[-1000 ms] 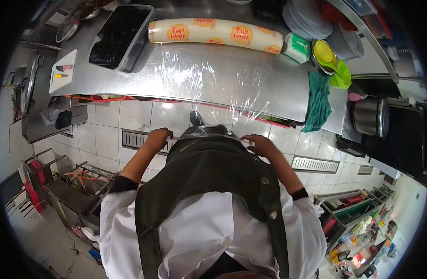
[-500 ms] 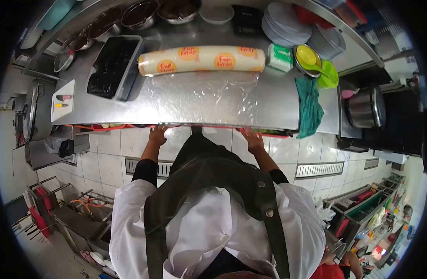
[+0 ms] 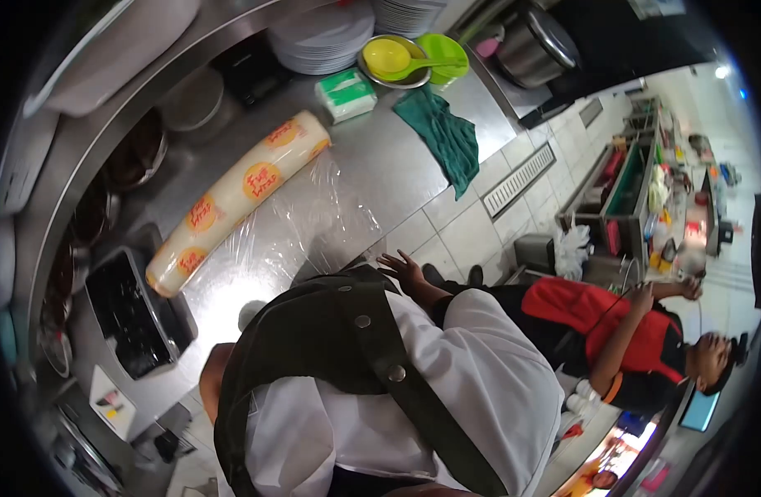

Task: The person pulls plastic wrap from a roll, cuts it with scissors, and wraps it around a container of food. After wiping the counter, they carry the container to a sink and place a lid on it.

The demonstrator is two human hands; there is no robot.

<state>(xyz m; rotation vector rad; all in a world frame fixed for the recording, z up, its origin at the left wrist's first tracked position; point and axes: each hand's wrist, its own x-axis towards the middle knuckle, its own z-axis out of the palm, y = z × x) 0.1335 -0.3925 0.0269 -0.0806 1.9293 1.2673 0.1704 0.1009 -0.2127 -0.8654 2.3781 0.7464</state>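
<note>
- The thing in hand is the thin, clear sheet of plastic cling film [image 3: 314, 219] pulled out flat across the bare stainless-steel counter [image 3: 397, 166]. It runs from the long cream-coloured roll of wrap with round orange-and-yellow labels [image 3: 236, 203] toward the near edge where I stand.
- I judge the film to be almost weightless, limp and clingy. It will wrinkle, fold onto itself and stick to skin or steel, and it tears easily if pulled unevenly. I'd take it at the free edge near the counter's lip, by both corners, with a light, even pinch.
- The roll looks stiff and fairly heavy, enough to anchor the sheet. It lies diagonally on the counter, one end beside a black rectangular tray [image 3: 136, 319].
- The film shows as glossy creases and white glints over the steel; its exact edges are hard to trace.
- My right hand [image 3: 401, 269] is spread open, fingers fanned, at the near counter edge; I cannot tell whether it touches the film.
- My left hand is hidden behind my dark apron [image 3: 331, 331], so I cannot tell its state.
- A crumpled dark-green cloth [image 3: 443, 137] hangs over the counter edge to the right of the film.
</note>
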